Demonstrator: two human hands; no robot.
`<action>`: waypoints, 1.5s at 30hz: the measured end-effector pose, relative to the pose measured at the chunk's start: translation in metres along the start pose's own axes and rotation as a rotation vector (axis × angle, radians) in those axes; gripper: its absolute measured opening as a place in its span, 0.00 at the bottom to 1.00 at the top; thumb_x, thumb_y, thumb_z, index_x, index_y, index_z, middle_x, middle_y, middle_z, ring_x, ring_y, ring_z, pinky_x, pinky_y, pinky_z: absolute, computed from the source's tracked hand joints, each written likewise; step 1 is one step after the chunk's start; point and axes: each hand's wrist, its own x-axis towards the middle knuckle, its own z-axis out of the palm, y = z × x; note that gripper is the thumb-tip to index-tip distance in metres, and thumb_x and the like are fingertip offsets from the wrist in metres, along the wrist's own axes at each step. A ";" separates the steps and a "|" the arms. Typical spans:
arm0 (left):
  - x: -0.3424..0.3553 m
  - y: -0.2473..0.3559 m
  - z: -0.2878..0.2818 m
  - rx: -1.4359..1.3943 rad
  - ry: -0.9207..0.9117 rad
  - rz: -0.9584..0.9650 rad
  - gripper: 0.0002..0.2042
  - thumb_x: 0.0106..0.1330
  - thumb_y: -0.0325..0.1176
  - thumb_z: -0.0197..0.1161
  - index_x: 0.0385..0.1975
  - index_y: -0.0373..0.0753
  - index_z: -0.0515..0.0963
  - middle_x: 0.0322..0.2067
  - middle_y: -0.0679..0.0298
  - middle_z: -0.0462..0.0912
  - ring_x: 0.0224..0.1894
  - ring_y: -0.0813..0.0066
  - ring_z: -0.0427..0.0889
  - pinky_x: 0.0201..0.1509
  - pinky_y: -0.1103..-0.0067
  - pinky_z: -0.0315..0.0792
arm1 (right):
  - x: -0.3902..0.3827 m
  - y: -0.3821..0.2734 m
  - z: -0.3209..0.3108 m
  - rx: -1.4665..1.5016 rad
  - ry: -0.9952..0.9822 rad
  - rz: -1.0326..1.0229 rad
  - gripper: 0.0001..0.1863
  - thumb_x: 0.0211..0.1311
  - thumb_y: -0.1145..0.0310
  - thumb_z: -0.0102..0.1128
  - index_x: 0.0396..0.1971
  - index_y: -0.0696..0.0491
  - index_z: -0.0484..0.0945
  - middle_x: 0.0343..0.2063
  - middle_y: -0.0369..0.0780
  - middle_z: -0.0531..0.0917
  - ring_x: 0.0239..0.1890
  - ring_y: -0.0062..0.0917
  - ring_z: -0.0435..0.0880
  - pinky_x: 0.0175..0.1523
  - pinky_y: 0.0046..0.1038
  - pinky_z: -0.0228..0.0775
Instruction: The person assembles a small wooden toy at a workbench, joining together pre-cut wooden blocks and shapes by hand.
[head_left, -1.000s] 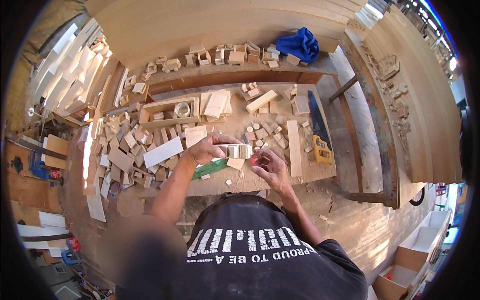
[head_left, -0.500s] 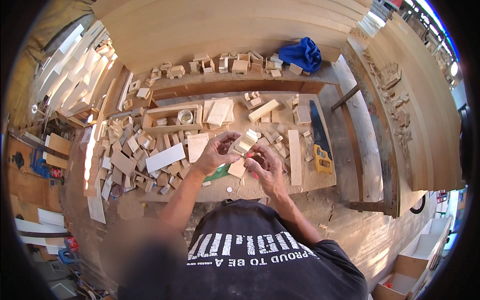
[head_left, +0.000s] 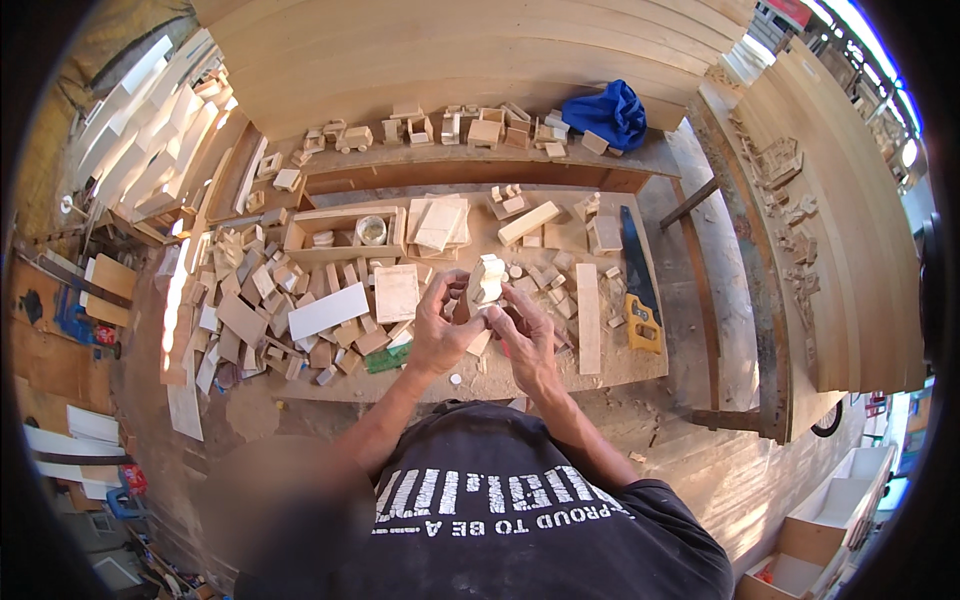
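Note:
Above the near middle of the workbench (head_left: 620, 372), both my hands grip a small pale wooden toy piece (head_left: 487, 280) with a curved, notched outline. My left hand (head_left: 443, 325) pinches it from the left with thumb and fingers. From the right, the fingers of my right hand (head_left: 527, 340) press on its lower part, thumbs close together. The piece stands tilted upright between them; its lower end is hidden by my fingers. A green cloth or sheet (head_left: 388, 358) lies under the edge of the blocks, left of my left hand.
Loose wooden blocks (head_left: 240, 320) heap at the left. A wooden tray (head_left: 335, 253) holds a glass jar (head_left: 371, 231). A yellow-handled saw (head_left: 641, 300) and a long plank (head_left: 588, 320) lie at right. Behind, toy vehicles (head_left: 354, 139) and a blue cloth (head_left: 606, 113) rest on a shelf.
The wooden piece has been turned more upright between my hands. My left hand has shifted slightly right and down, and the two hands are closer together.

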 end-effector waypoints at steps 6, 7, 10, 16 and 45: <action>-0.006 0.003 0.009 0.122 0.093 0.015 0.22 0.54 0.28 0.74 0.47 0.35 0.74 0.42 0.59 0.81 0.44 0.71 0.81 0.49 0.75 0.75 | -0.004 -0.009 0.005 -0.018 0.032 0.017 0.26 0.68 0.65 0.65 0.63 0.59 0.73 0.37 0.32 0.83 0.36 0.11 0.76 0.39 0.16 0.67; -0.007 0.003 0.010 0.135 0.101 0.027 0.22 0.54 0.28 0.74 0.47 0.35 0.74 0.42 0.58 0.81 0.44 0.70 0.81 0.49 0.74 0.75 | -0.005 -0.011 0.005 -0.033 0.040 0.034 0.27 0.68 0.65 0.65 0.63 0.59 0.73 0.37 0.32 0.83 0.35 0.11 0.76 0.38 0.16 0.66; -0.012 -0.002 0.013 0.184 0.138 0.064 0.22 0.54 0.28 0.74 0.47 0.34 0.74 0.41 0.57 0.80 0.43 0.69 0.82 0.46 0.74 0.77 | -0.006 -0.014 0.006 -0.059 0.044 0.034 0.27 0.67 0.65 0.66 0.63 0.59 0.73 0.34 0.32 0.83 0.33 0.11 0.76 0.37 0.16 0.66; -0.017 -0.005 0.021 0.198 0.166 0.090 0.21 0.56 0.25 0.72 0.47 0.33 0.73 0.42 0.56 0.80 0.43 0.68 0.82 0.39 0.73 0.79 | -0.004 0.002 0.001 -0.096 0.071 0.001 0.25 0.65 0.67 0.68 0.59 0.60 0.76 0.34 0.33 0.83 0.34 0.13 0.78 0.38 0.17 0.70; -0.002 -0.196 0.050 0.392 0.019 -0.400 0.11 0.62 0.30 0.68 0.42 0.34 0.79 0.33 0.60 0.85 0.33 0.64 0.84 0.40 0.72 0.78 | -0.020 0.103 -0.172 -0.416 0.080 0.364 0.23 0.63 0.65 0.66 0.56 0.58 0.80 0.42 0.42 0.82 0.39 0.23 0.79 0.45 0.27 0.71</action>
